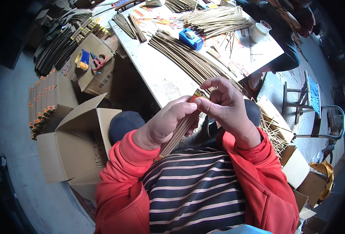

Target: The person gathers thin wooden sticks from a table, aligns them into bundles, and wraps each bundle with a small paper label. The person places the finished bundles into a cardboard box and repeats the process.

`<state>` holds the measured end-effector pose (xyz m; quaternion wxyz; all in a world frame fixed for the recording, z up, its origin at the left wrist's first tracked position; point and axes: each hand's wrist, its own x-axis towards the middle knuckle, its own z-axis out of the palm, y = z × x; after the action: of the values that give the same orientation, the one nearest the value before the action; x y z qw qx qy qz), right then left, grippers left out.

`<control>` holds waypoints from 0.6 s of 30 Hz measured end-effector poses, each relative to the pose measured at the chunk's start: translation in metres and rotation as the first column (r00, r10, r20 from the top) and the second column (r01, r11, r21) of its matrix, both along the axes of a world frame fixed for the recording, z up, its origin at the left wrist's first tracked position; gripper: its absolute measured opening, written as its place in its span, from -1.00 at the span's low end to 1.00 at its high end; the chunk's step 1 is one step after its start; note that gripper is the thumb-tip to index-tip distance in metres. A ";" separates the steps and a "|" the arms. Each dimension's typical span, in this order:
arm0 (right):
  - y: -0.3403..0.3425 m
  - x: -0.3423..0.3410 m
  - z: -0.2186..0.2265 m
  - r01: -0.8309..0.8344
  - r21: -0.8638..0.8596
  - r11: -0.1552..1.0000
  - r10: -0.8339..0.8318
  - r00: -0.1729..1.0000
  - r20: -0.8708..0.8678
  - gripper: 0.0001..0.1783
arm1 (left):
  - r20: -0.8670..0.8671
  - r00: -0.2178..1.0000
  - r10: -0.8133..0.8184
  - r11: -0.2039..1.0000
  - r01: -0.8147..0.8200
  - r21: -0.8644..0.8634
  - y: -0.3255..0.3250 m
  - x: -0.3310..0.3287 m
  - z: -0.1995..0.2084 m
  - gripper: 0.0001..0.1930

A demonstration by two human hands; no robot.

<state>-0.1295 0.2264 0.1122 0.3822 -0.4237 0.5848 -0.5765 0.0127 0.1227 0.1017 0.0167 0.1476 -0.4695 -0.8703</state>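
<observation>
A bundle of thin brown sticks (177,135) is being held slantwise in front of the striped shirt (196,187), its upper end tilted away from the body. Its shaft is wrapped by the left hand (170,119), the thumb laid along the top near a red and yellow label (196,96). That label is being met by the thumb of the right hand (226,107), whose fingers are curled and raised; whether anything is pinched between them cannot be told.

Just beyond the hands, the white tabletop (151,72) is crossed by a long row of loose sticks (180,50). Farther out, a blue tape dispenser (191,39) is set beside them, backed by a thicker heap of sticks (215,21), and a white cup (258,33) is seen off to the right.

To the left of the hands, an open cardboard box (51,156) is passed; beyond it, labelled bundles (41,99) are stacked, and red-handled scissors (98,62) are laid on another carton (88,82). Over to the right, more sticks are jumbled in a box (278,117), with a blue-seated chair (314,95) farther out. Across the tabletop, dark trousers (285,60) of another person are glimpsed.
</observation>
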 end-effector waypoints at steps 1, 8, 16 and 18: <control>-0.001 0.001 -0.001 0.000 -0.013 1.000 0.000 1.000 0.011 -0.60 | -0.014 1.000 0.010 0.999 -0.010 0.034 0.000 0.001 -0.004 -0.61; 0.000 0.004 0.003 -0.030 -0.044 0.999 0.033 0.996 0.084 -0.59 | 0.004 1.000 0.029 0.999 -0.029 -0.026 0.000 0.003 -0.004 -0.53; 0.001 0.001 -0.016 -0.039 -0.187 0.982 0.023 0.996 -0.088 -0.60 | 0.065 0.995 0.080 0.996 -0.077 -0.047 0.002 0.002 0.002 -0.53; 0.000 0.003 -0.021 -0.030 -0.242 0.970 0.016 0.998 -0.056 -0.60 | 0.064 0.992 0.110 0.994 -0.109 -0.025 0.002 0.002 0.002 -0.53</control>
<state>-0.1260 0.2269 0.0914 0.3183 -0.4894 0.5150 -0.6277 0.0143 0.1250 0.1036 0.0506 0.2014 -0.4705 -0.8576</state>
